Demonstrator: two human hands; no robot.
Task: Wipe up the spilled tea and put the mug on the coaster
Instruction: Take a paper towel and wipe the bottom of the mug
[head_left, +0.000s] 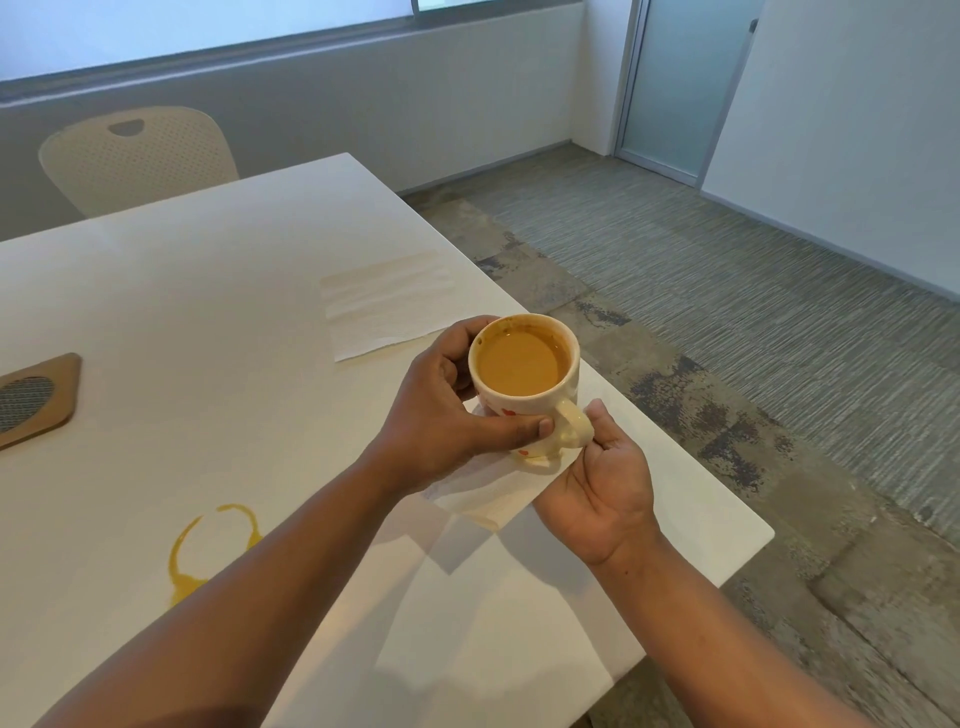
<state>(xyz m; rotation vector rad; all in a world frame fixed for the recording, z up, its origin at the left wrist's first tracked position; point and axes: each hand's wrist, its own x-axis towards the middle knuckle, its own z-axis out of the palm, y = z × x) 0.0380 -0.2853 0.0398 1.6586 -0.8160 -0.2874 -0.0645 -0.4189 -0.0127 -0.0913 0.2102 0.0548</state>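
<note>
A cream mug (521, 411) with red marks, nearly full of milky tea, is lifted just above the white table (197, 291) near its right edge. My left hand (441, 421) grips the mug's body from the left, thumb across its front. My right hand (608, 488) lies palm up under the handle side and holds a white napkin (491, 496) against the mug's base; its fingers are hidden under the napkin. A yellow-brown ring of spilled tea (208, 551) sits on the table to the lower left. The wooden coaster (39, 400) with a woven centre lies at the far left edge.
A second napkin (384, 306), faintly stained, lies flat on the table beyond the mug. A cream perforated chair (135, 156) stands behind the table's far side. The table's right edge drops to grey carpet (727, 291).
</note>
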